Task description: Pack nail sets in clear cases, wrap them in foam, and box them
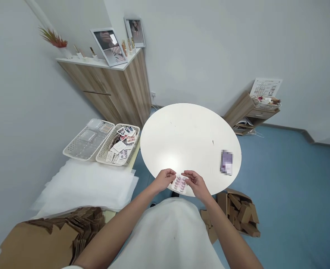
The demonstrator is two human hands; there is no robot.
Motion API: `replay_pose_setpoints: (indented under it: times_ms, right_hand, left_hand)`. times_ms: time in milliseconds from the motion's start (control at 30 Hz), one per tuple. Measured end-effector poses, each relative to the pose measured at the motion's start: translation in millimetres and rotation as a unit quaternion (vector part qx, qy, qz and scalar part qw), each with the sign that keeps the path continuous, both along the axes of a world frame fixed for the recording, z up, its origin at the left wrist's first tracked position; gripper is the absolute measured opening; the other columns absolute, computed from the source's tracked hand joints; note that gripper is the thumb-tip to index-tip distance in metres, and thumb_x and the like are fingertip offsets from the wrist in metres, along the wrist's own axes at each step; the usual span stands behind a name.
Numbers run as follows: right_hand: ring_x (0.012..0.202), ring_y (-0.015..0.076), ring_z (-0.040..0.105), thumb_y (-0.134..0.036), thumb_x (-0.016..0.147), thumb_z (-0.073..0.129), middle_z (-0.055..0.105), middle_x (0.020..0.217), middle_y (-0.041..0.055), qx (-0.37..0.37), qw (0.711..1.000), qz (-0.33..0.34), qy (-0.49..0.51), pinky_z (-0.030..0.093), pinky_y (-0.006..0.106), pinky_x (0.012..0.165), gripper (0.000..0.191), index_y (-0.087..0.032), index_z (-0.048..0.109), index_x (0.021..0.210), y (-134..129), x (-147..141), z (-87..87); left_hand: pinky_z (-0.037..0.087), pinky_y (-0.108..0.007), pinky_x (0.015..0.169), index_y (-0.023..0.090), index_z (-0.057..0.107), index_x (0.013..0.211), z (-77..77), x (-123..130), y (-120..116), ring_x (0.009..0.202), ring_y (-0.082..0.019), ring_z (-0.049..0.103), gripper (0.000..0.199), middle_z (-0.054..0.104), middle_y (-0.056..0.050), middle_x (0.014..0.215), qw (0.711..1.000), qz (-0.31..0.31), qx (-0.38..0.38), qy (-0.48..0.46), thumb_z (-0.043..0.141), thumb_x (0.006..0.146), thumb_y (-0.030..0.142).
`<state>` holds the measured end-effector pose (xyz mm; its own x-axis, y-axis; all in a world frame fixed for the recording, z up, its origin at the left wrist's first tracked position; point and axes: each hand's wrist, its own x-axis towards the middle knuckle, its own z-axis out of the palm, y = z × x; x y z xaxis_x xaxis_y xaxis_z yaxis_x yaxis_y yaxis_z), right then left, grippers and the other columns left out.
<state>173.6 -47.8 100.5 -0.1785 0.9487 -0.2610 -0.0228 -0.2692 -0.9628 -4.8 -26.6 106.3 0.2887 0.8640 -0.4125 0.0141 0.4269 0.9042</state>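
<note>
A small white card of pinkish press-on nails (180, 184) is held up over the near edge of the round white table (187, 130). My left hand (164, 180) pinches the card's left edge between thumb and fingers. On the opposite side, my right hand (196, 184) has its fingers closed at the card's upper right edge. The nails sit in two columns and face me. To the left, a white basket (98, 157) holds more nail cards (123, 144) in a loose pile.
Left of that basket stands another basket (67, 151) with clear plastic boxes. White translucent sheets (89, 185) and stacked flat cardboard (36, 243) lie nearer. A pixelated purple item (226, 162) rests on the table's right. A carton of cardboard pieces (240, 213) is on the floor.
</note>
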Motion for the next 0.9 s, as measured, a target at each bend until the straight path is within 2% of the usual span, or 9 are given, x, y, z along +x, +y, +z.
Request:
replay_pose_setpoints:
  times_ms: [200,333,400,533,667,800,900]
  right_hand:
    - [0.088,0.0184,0.061,-0.037,0.068,0.062,0.060,0.106,0.0100,-0.022,0.999,-0.028,0.008,0.049,0.037,0.078,0.041,-0.021,0.053,0.104,28,14,-10.0]
    - [0.079,0.0175,0.063,-0.034,0.065,0.065,0.060,0.105,0.0083,-0.061,0.998,-0.025,0.017,0.048,0.039,0.079,0.043,-0.021,0.054,0.105,27,23,-19.4]
    - [0.077,0.0178,0.063,-0.034,0.065,0.066,0.062,0.097,0.0062,-0.079,0.996,-0.018,0.037,0.048,0.039,0.078,0.042,-0.021,0.054,0.103,25,26,-24.9]
    - [0.070,0.0177,0.062,-0.040,0.068,0.062,0.061,0.073,0.0014,-0.108,0.992,-0.041,0.056,0.047,0.038,0.076,0.036,-0.018,0.056,0.096,28,30,-34.1]
    - [0.064,0.0147,0.059,-0.042,0.070,0.058,0.058,0.069,-0.0007,-0.119,0.991,-0.050,0.025,0.046,0.034,0.071,0.033,-0.018,0.057,0.093,37,33,-38.7]
    - [0.060,0.0127,0.055,-0.043,0.073,0.055,0.056,0.070,-0.0011,-0.122,0.992,-0.020,-0.018,0.044,0.030,0.065,0.033,-0.019,0.056,0.095,44,30,-41.3]
    - [0.060,0.0123,0.055,-0.042,0.075,0.052,0.055,0.072,-0.0012,-0.122,0.991,0.018,-0.052,0.043,0.028,0.061,0.031,-0.020,0.055,0.096,47,22,-43.1]
  left_hand:
    - [0.038,-0.024,0.058,0.017,0.055,0.073,-3.4,6,12,0.055,-0.009,0.051,0.023,0.054,0.002,0.059,0.997,0.067,-0.047,0.019,0.060,0.068,0.038]
    - [0.040,-0.024,0.060,0.017,0.052,0.073,-7.1,15,16,0.058,-0.010,0.054,0.022,0.056,0.001,0.062,0.988,0.120,-0.098,0.022,0.060,0.066,0.036]
    - [0.040,-0.024,0.060,0.017,0.052,0.073,-9.5,22,16,0.059,-0.011,0.055,0.021,0.057,0.001,0.063,0.985,0.131,-0.112,0.017,0.060,0.066,0.035]
    - [0.041,-0.024,0.060,0.017,0.051,0.073,-14.3,36,17,0.061,-0.012,0.056,0.020,0.059,-0.001,0.065,0.984,0.121,-0.128,0.023,0.059,0.067,0.034]
    - [0.042,-0.025,0.064,0.017,0.052,0.076,-20.3,39,19,0.066,-0.013,0.058,0.020,0.058,-0.001,0.069,0.987,0.087,-0.115,0.065,0.058,0.068,0.035]
    - [0.043,-0.026,0.068,0.018,0.053,0.102,-27.9,30,18,0.067,-0.011,0.057,0.037,0.058,-0.003,0.085,0.990,0.074,-0.052,0.111,0.060,0.068,0.031]
    - [0.044,-0.027,0.070,0.021,0.047,0.119,-28.6,18,18,0.073,-0.013,0.058,0.051,0.058,-0.006,0.095,0.989,0.028,-0.011,0.144,0.058,0.070,0.031]
